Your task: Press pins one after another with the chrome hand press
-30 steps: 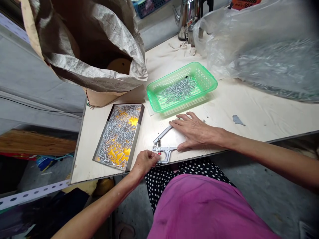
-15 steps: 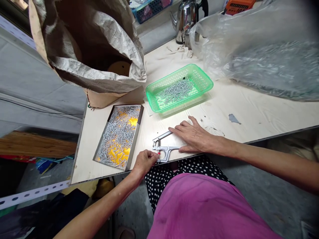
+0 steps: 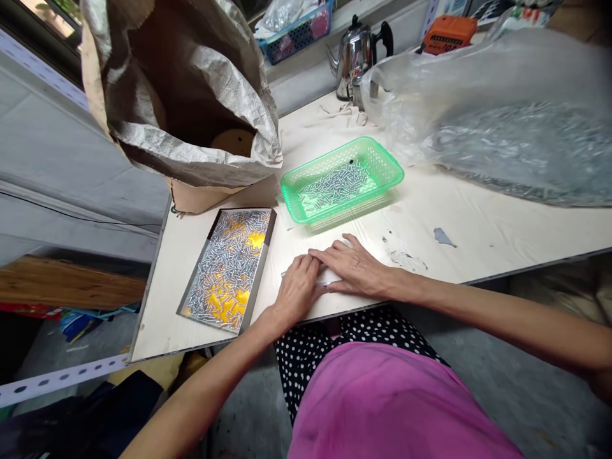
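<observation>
- Left hand (image 3: pixel 297 290) lies palm down over the metal hand tool (image 3: pixel 329 283), fingers curved; whether it grips is not clear.
- Right hand (image 3: pixel 354 268) rests flat and spread, its fingertips touching the left hand's.
- Only a thin sliver of the tool shows between the hands, at the near edge of the table (image 3: pixel 478 223).
- Just left of the hands sits a steel tray (image 3: pixel 261 268) of small metal pieces.
- Farther back stands a green basket (image 3: pixel 392 169), with a paper sack (image 3: pixel 191 95) at far left.
</observation>
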Available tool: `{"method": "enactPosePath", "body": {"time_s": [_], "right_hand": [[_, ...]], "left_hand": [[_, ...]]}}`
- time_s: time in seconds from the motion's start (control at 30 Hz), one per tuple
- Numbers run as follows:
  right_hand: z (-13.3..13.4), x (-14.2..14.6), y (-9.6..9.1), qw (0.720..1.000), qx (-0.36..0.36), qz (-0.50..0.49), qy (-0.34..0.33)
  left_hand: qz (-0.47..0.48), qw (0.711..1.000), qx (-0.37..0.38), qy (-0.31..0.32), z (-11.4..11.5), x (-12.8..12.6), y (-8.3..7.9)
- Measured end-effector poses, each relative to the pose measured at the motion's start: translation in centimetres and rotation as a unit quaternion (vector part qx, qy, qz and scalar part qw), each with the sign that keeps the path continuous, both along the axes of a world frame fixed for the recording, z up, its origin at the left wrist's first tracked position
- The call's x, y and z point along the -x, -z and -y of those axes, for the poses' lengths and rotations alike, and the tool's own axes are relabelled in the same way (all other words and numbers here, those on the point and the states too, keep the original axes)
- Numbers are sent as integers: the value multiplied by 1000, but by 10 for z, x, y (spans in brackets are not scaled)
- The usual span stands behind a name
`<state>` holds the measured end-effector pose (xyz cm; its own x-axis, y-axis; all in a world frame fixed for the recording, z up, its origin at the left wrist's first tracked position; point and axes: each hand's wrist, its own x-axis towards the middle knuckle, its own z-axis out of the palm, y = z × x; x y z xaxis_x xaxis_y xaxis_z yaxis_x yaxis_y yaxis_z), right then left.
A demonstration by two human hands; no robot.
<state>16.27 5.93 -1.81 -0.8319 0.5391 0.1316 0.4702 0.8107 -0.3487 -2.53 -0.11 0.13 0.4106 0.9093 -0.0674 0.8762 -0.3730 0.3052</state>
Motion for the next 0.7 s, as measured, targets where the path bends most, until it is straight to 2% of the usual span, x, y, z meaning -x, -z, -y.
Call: {"method": "enactPosePath", "body": {"time_s": [0.1, 0.2, 0.33, 0.53, 0.7], "right_hand": [[-7, 0, 0, 1000, -2, 21, 5], [-14, -6, -2, 999, 0, 50, 17], [-21, -8, -4, 998, -3, 66, 20], [-21, -1, 2, 995, -3, 93, -31], [-23, -8, 0, 997, 5, 72, 23]], "left_hand": [[-19, 998, 40, 43, -19, 7, 2], [-31, 998, 36, 39, -27, 9, 0], [-34, 999, 20, 1, -29, -1, 3], [2, 1000, 5, -13, -33, -7, 12], [-12, 1000, -8, -13, -25, -8, 9]]}}
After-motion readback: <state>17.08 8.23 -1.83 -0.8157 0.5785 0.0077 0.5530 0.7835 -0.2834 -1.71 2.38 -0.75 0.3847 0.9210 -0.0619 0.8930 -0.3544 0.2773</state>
